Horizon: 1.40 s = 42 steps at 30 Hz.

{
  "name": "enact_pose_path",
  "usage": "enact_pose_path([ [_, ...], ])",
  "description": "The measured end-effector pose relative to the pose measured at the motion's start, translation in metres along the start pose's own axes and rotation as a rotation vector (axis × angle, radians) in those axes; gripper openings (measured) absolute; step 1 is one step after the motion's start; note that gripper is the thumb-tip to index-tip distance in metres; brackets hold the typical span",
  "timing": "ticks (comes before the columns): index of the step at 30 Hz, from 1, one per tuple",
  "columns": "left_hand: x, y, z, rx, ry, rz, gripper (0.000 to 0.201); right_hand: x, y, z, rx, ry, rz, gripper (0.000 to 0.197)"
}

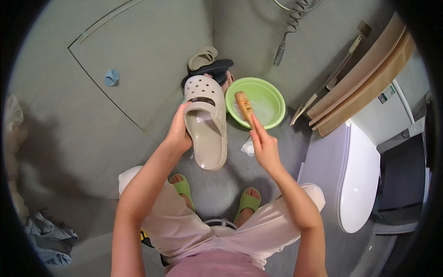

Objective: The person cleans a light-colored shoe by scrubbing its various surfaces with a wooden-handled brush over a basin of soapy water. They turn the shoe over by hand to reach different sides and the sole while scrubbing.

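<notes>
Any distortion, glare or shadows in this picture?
Head view: tan boards look bowed near the black rim; head view: glints at the heel of the held clog, a highlight on the toilet lid; head view: soft shadow on the left wall.

I see a smooth, rubbery clog [208,141], glossy inside, a wooden brush [243,103] and a smooth plastic basin [270,93].
</notes>
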State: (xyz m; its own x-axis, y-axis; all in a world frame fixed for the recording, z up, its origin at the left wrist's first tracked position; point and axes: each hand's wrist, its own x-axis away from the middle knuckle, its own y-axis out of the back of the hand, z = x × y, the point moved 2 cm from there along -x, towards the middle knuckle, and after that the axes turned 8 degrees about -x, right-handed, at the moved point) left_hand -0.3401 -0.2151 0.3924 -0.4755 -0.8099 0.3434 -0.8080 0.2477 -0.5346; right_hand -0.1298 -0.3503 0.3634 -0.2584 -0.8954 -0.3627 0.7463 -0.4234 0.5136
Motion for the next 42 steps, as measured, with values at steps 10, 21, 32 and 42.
enact_pose_path([
  [10, -0.045, 0.04, 0.05, -0.256, 0.099, -0.233, 0.047, 0.085, -0.057, -0.27, 0.59, -0.663, 0.188, 0.06],
  [21, -0.034, 0.051, 0.062, -0.558, 0.299, -0.415, 0.062, 0.137, -0.174, -0.324, 0.33, -0.885, 0.192, 0.07],
  [32, -0.034, 0.049, 0.054, -0.287, 0.192, -0.123, 0.052, 0.114, -0.132, -0.309, 0.481, -0.809, 0.076, 0.05],
  [42, -0.005, 0.029, -0.009, 0.07, -0.083, -0.132, 0.048, -0.052, 0.008, -0.078, 0.354, -0.211, 0.699, 0.043],
])
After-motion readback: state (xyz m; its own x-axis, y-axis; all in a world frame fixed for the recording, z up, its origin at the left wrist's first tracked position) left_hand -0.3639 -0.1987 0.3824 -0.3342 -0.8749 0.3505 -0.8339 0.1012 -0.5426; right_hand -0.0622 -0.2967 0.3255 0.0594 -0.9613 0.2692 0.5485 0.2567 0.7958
